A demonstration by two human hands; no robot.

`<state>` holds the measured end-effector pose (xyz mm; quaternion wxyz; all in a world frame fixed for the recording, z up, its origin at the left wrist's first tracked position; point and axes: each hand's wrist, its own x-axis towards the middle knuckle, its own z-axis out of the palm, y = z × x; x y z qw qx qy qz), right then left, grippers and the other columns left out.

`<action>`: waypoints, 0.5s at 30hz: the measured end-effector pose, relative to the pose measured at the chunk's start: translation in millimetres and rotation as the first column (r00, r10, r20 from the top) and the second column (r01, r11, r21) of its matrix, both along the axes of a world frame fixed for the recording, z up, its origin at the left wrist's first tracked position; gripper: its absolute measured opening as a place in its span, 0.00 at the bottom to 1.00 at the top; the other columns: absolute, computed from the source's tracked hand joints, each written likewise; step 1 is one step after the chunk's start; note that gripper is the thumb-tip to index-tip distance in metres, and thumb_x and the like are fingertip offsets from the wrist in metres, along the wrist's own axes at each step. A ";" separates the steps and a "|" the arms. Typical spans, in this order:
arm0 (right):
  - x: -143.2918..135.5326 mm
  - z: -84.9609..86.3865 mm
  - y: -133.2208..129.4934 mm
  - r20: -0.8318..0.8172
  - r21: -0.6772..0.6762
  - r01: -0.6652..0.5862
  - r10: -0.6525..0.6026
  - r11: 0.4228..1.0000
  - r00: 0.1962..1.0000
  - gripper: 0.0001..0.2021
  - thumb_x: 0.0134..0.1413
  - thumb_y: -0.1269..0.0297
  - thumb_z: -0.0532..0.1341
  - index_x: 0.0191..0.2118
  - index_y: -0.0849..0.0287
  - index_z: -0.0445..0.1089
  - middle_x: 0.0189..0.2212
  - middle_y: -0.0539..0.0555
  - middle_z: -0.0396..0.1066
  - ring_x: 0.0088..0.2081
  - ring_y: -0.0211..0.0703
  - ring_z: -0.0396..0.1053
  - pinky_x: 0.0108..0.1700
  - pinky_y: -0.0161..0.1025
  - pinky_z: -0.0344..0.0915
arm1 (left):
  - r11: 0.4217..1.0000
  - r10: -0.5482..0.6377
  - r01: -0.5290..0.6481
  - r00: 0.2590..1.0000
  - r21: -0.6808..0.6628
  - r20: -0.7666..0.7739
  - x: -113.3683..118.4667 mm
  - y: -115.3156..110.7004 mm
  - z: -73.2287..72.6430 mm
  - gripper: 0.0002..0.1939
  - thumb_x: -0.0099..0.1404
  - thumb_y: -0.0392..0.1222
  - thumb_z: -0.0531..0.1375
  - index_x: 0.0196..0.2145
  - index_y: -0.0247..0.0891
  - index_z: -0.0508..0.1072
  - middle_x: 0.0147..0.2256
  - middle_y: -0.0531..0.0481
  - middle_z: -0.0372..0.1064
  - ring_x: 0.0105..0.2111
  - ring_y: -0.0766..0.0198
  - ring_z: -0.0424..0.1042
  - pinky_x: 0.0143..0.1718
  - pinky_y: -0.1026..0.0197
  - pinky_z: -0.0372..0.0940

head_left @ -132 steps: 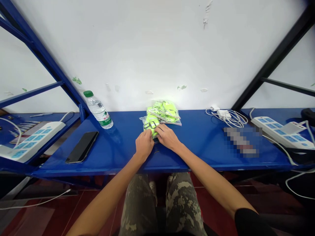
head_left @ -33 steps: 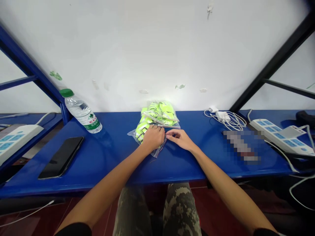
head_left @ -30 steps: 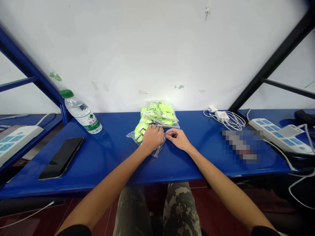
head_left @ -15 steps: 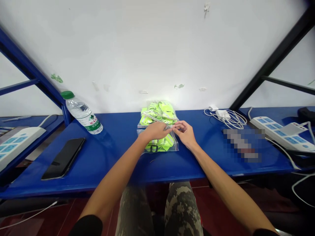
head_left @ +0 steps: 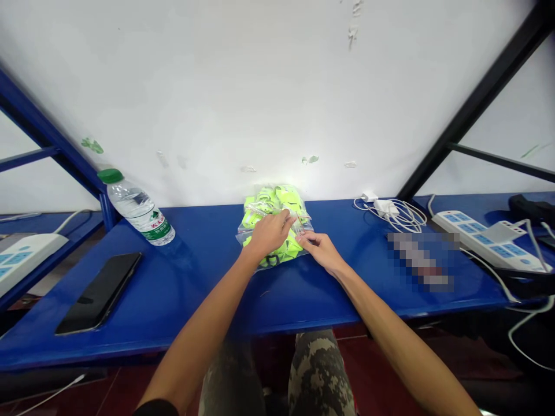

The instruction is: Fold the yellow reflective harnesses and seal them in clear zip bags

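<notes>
Two clear zip bags holding neon-yellow reflective straps lie in the middle of the blue table, one behind the other and partly overlapping. My left hand (head_left: 271, 232) reaches across them with bent fingers, pinching the plastic near the mouth of the far bag (head_left: 289, 197). Thumb and fingers of my right hand (head_left: 321, 249) are closed on the same plastic at its right edge. Much of the near bag (head_left: 287, 249) is covered by my left hand; a dark buckle shows through its front.
On the left stand a water bottle (head_left: 141, 211) with a green cap and a black phone (head_left: 99, 292) lying flat. To the right are a white charger with coiled cable (head_left: 403, 214), a blurred-out item (head_left: 422, 260) and a power strip (head_left: 489, 240). A white wall rises behind.
My hands have moved slightly apart along the plastic, the right one a little lower. My left fingers have lifted and turned. The whole view has shifted slightly.
</notes>
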<state>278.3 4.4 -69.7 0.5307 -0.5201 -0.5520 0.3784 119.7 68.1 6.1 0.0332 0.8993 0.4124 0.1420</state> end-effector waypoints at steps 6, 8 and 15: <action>-5.3 9.6 -9.0 0.124 -0.004 -0.244 0.242 0.970 0.962 0.23 0.57 0.41 0.57 0.30 0.59 0.73 0.40 0.54 0.71 0.42 0.46 0.67 0.46 0.41 0.63 | 0.999 0.006 -0.001 0.992 0.043 -0.128 2.6 -5.1 11.8 0.20 0.74 0.49 0.40 0.46 0.39 0.68 0.35 0.42 0.74 0.36 0.52 0.73 0.33 0.58 0.58; -8.8 8.3 -10.8 0.262 0.002 -0.286 0.276 0.958 0.925 0.25 0.61 0.41 0.52 0.27 0.58 0.70 0.40 0.54 0.70 0.44 0.46 0.65 0.50 0.44 0.61 | 0.999 -0.015 0.018 0.996 0.037 -0.088 2.7 -4.6 6.9 0.21 0.74 0.49 0.39 0.45 0.40 0.68 0.34 0.44 0.74 0.36 0.54 0.73 0.33 0.59 0.57; -8.1 -2.2 -5.3 0.330 0.064 -0.137 0.108 0.988 0.938 0.20 0.57 0.46 0.58 0.24 0.56 0.71 0.37 0.54 0.72 0.41 0.47 0.69 0.48 0.47 0.65 | 0.994 0.069 -0.072 0.997 0.078 0.033 6.5 -3.2 -22.4 0.20 0.75 0.48 0.39 0.45 0.41 0.68 0.36 0.46 0.76 0.37 0.55 0.74 0.36 0.59 0.58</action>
